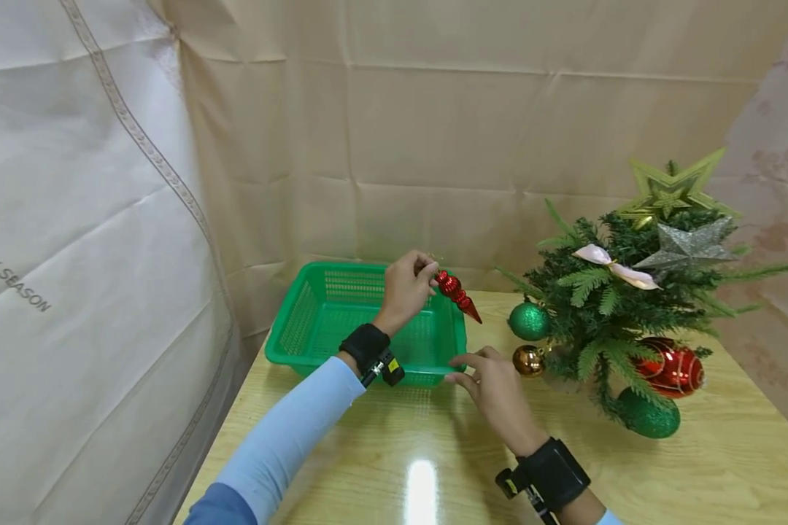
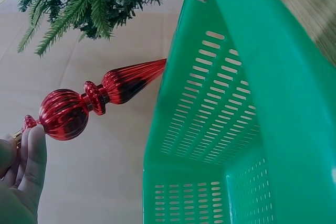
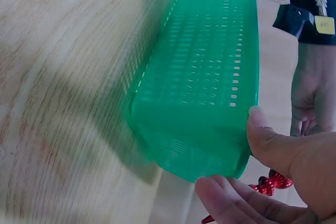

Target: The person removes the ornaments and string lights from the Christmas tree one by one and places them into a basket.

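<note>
A red, ribbed Christmas ornament [image 1: 456,292] with a pointed tip hangs from my left hand [image 1: 406,290], which pinches it by its gold cap. In the left wrist view the whole ornament [image 2: 73,109] shows, its tip beside the basket's wall. Beneath the left hand stands a green plastic basket [image 1: 287,321] with slotted sides. My right hand [image 1: 495,394] holds the basket's near right corner between thumb and fingers. In the right wrist view the thumb [image 3: 262,135] is on the rim and the fingers [image 3: 226,198] are around the corner.
To the right stands a small Christmas tree [image 1: 584,313] with a gold star [image 1: 670,193], a silver star [image 1: 689,244], a green ball [image 1: 528,321], a brown-gold ball [image 1: 529,360] and a red ornament [image 1: 676,372]. Beige cloth [image 1: 433,146] hangs behind the wooden table [image 1: 368,467].
</note>
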Demonstrator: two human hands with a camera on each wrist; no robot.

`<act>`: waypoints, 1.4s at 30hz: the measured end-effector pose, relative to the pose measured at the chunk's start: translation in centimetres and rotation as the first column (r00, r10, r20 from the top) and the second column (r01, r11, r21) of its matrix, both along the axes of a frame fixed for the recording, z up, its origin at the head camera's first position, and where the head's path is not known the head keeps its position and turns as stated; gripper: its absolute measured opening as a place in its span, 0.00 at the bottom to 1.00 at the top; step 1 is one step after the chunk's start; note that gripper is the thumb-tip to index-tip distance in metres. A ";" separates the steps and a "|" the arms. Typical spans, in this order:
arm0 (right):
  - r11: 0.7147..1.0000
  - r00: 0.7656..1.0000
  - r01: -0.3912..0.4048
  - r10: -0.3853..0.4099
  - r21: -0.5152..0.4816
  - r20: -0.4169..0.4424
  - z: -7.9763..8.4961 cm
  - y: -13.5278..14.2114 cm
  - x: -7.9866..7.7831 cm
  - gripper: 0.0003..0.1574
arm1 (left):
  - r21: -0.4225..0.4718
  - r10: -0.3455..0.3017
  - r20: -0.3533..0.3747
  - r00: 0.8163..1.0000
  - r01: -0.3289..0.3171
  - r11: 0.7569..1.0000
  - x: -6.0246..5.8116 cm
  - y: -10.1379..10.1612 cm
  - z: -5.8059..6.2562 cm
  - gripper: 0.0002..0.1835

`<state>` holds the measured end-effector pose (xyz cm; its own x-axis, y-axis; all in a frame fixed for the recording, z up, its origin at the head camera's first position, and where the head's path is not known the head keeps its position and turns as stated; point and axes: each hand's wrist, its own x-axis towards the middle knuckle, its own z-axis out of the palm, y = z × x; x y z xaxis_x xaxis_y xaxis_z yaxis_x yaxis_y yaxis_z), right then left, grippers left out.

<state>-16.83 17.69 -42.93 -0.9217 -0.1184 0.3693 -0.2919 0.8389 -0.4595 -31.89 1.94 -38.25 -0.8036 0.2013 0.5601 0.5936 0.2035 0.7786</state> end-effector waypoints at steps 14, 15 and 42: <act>0.997 0.997 -0.069 0.070 0.023 -0.026 -0.3 1.3 -0.4 0.12 | 0.033 -0.040 0.034 0.999 0.039 0.999 0.0 -0.2 -0.5 0.06; 0.997 0.996 -0.077 0.078 0.031 -0.034 -0.2 1.3 -0.5 0.12 | 0.038 -0.041 0.034 0.999 0.040 0.998 0.0 -0.2 -0.4 0.06; 0.992 0.992 -0.125 0.125 0.021 0.000 0.2 1.5 -1.1 0.11 | 0.077 0.015 0.038 0.999 -0.018 0.997 0.1 -2.1 -0.2 0.06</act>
<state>-17.90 19.24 -42.75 -0.8986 -0.2401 0.3672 -0.3957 0.8052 -0.4417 -31.84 -0.17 -38.48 -0.8269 0.1455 0.5432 0.5611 0.1513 0.8138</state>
